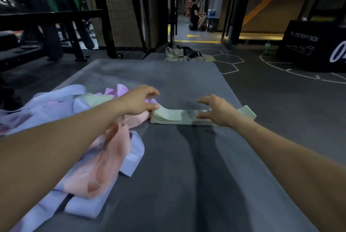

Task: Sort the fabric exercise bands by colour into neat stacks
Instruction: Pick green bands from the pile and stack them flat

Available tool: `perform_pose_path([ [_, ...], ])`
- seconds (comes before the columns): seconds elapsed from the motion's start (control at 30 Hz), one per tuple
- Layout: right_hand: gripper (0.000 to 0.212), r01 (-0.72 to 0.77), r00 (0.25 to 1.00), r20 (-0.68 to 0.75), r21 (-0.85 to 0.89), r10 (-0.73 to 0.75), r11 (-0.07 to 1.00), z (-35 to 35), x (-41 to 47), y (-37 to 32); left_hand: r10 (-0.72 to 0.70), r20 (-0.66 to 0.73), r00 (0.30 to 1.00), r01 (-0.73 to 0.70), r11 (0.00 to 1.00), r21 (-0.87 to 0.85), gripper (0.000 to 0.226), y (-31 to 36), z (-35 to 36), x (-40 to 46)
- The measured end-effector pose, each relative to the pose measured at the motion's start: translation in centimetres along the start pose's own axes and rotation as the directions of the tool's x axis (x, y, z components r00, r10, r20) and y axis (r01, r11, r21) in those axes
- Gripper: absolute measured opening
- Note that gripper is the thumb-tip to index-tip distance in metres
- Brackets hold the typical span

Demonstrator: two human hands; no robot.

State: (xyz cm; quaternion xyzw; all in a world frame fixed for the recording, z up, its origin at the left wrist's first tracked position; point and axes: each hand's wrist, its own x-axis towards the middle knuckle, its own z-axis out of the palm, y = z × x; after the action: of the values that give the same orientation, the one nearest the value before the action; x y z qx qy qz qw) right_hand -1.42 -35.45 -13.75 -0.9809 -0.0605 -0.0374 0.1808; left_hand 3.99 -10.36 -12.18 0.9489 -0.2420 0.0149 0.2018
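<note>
Item: green stack (pixel 179 117), mid-mat (pixel 187 175), just right of the unsorted heap.

Hands: my left hand (pixel 139 101) sits at the stack's left end, thumb touching the top band there, fingers loosely curved above it. My right hand (pixel 217 110) is at the right end, fingers spread and relaxed, thumb along the top edge. Neither grips anything; the two are apart, one at each end.

Step in hand, as I judge it: squaring the green stack. To do it well I would press both ends inward together, then smooth the top flat so the edges line up, and keep the left end off the pink band (pixel 104 149) it touches.

Condition of item: pale green, flat woven bands, several layers, edges fairly even along the near side; the top band humps up slightly at the left end. A second green fold shows beyond my right wrist; whether it belongs to the same stack I cannot tell.

Remaining: lilac bands (pixel 82 205), pink and purple bands (pixel 119 89) lie tangled, unsorted.
</note>
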Motion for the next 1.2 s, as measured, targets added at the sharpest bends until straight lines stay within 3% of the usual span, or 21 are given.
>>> perform_pose_path([
  [0.2,0.044,0.105,0.993,-0.058,0.121,-0.098,0.987,1.3,2.0,-8.9,-0.091,-0.166,0.982,0.104,0.992,0.071,0.032,-4.9,-6.2,-4.9],
  [0.4,0.043,0.186,0.982,-0.059,0.168,-0.178,0.968,3.7,6.1,-16.9,-0.267,-0.169,0.949,0.294,0.941,0.165,0.043,-11.5,-9.5,-8.4],
  [0.63,0.03,0.194,0.981,-0.016,0.089,-0.193,0.977,7.4,11.0,-22.2,-0.29,-0.131,0.948,0.313,0.925,0.214,0.045,-17.5,-9.6,-9.7],
  [0.77,0.032,0.143,0.989,0.032,0.07,-0.145,0.987,9.8,13.3,-23.7,-0.299,-0.099,0.949,0.314,0.921,0.233,0.051,-19.2,-9.5,-9.5],
  [0.97,0.018,0.12,0.979,0.157,0.058,-0.128,0.991,12.6,14.4,-24.3,-0.324,-0.076,0.943,0.332,0.931,0.15,0.047,-20.5,-8.8,-9.6],
  [1.07,0.007,0.123,0.987,0.091,0.092,-0.131,0.988,12.7,14.3,-24.4,-0.324,-0.072,0.943,0.331,0.934,0.136,0.047,-20.4,-8.8,-10.0],
  [1.2,0.019,0.2,0.98,-0.027,0.163,-0.198,0.966,9.7,12.7,-25.9,-0.301,-0.134,0.944,0.317,0.941,0.121,0.046,-19.2,-9.6,-11.1],
])
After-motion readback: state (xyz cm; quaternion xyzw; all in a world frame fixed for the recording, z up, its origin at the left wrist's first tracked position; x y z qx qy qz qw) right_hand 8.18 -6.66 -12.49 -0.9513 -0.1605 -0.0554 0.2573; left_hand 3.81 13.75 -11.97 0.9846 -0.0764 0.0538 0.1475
